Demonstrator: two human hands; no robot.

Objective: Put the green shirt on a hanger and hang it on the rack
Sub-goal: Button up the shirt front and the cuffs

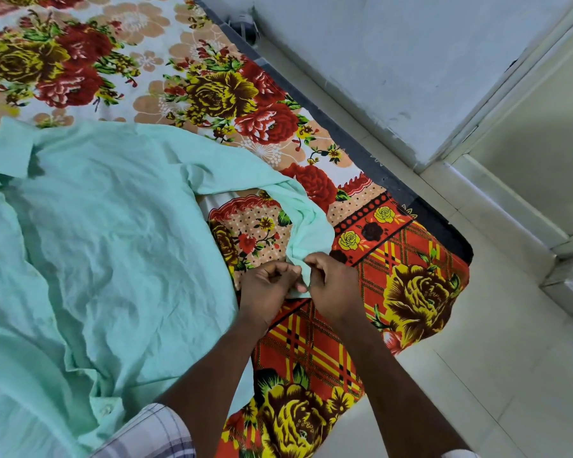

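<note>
Item: green shirt (96, 242), one, pale mint, lying spread and creased across a flower-printed bedsheet (212, 94), with its collar (10, 150) toward the far left and its body filling the left half of the view. Sleeve (298, 206), one in view, drawn out to the right across the sheet toward the bed's edge. The other sleeve is not visible. Cuff (303, 276), one, held between both hands. Left hand (267, 292), one, with fingers curled and pinched on the cuff's left side. Right hand (336, 289), one, with fingers curled and pinched on its right side, the two hands almost touching. Button (106, 409), one visible, near the lower front edge. Checked sleeve (153, 431) on the person's left arm, one. Tiled floor (477, 358) to the right of the bed. Hangers in view: none. Racks in view: none. Handling, as judged: a light, thin, limp cloth with no stiffness, likely to sag and slide off a hanger if left lopsided. It is not fragile, and it wrinkles readily. Best hold, as judged: the collar and shoulder seams, one hand to each side, rather than the cuff. The step in hand appears to be fastening or straightening the cuff.
</note>
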